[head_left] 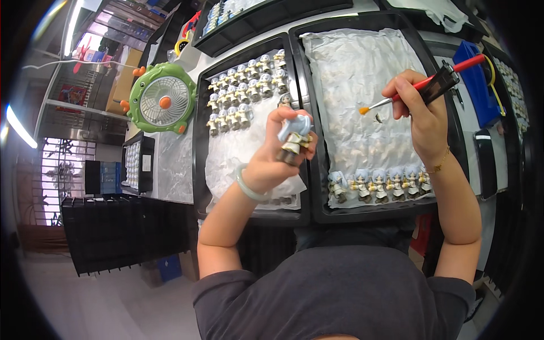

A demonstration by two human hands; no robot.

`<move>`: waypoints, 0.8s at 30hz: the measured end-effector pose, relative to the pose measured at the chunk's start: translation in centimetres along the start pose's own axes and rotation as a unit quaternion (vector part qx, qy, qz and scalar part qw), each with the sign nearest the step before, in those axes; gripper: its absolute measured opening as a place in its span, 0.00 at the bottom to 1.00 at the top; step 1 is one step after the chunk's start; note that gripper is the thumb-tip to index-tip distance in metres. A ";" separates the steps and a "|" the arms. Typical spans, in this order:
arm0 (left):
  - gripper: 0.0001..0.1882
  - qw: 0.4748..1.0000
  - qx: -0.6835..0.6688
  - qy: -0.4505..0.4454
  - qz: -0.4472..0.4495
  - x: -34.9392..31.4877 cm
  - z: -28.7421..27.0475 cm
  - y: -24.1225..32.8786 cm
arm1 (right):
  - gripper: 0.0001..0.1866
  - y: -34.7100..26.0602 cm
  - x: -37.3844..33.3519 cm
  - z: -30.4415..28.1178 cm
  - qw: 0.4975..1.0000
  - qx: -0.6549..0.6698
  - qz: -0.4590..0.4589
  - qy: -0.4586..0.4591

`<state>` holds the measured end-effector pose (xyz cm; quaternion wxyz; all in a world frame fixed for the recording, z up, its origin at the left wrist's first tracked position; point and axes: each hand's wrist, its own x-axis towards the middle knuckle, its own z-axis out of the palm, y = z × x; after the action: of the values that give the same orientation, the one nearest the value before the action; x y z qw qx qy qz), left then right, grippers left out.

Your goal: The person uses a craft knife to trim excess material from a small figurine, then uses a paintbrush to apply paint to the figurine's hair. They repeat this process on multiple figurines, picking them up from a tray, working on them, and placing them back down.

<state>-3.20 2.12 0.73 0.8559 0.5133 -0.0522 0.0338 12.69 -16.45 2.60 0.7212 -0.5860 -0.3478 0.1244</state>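
Note:
My left hand (272,154) is closed around a small figurine (294,135) with pale blue hair, a white and gold outfit and dark lower parts. It is held above the left tray. My right hand (420,110) grips a paintbrush (381,106) with a red handle and an orange tip, which points left toward the figurine but stays apart from it. A flat black piece (441,84) also sticks out by the brush handle; its kind is unclear. Under my right hand, the paper-lined right tray (318,141) holds a row of similar figurines (378,186) along its near edge.
Several rows of figurines (242,85) lie in the left black tray (199,170). A green animal-shaped fan (161,99) stands left of it. Another tray (272,27) sits at the back. Toward the right are a blue bin (479,85) and a dark phone-like slab (484,161).

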 end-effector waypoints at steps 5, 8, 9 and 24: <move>0.42 0.989 0.134 -0.030 0.052 -0.6 0.7 -0.1 | 0.14 0.5 0.0 0.2 0.999 -0.031 0.015 -0.003; 0.46 0.975 0.196 -0.067 0.084 -0.8 0.4 -0.1 | 0.14 0.7 0.0 0.2 0.999 -0.035 0.023 -0.008; 0.46 0.971 0.210 -0.066 0.089 -0.9 0.4 -0.1 | 0.14 0.8 0.0 0.2 0.999 -0.035 0.022 -0.008; 0.35 0.954 0.275 -0.093 0.070 -1.3 1.6 0.5 | 0.15 1.1 -0.1 0.4 0.998 -0.052 0.023 -0.019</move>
<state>-4.60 0.90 1.75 0.6687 0.7245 -0.1565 0.0592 12.58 -15.85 1.57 0.6797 -0.6282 -0.3540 0.1343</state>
